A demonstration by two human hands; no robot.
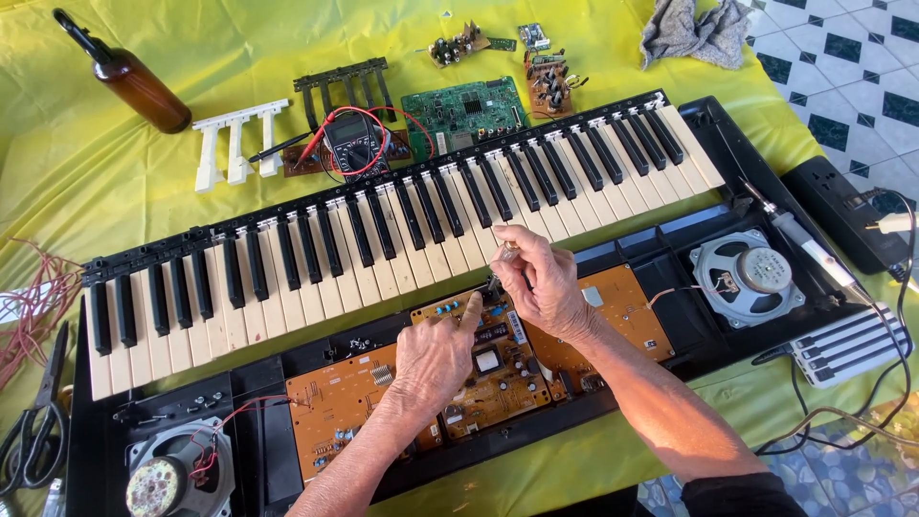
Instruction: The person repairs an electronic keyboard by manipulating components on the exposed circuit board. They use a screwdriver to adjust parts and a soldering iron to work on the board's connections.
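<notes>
On a surface draped in yellow-green cloth [124, 182], a right hand [546, 287] pinches a small screwdriver-like tool [502, 260] upright over an opened keyboard's orange circuit board [498, 369], the left hand [433, 359] steadying it, forefinger extended; a square, firmly seated tip seems wise.

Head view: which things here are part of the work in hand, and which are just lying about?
In hand:
left hand
right hand
small tool
circuit board
opened keyboard

Lying about:
brown bottle
multimeter
green board
loose white keys
grey rag
scissors
</notes>
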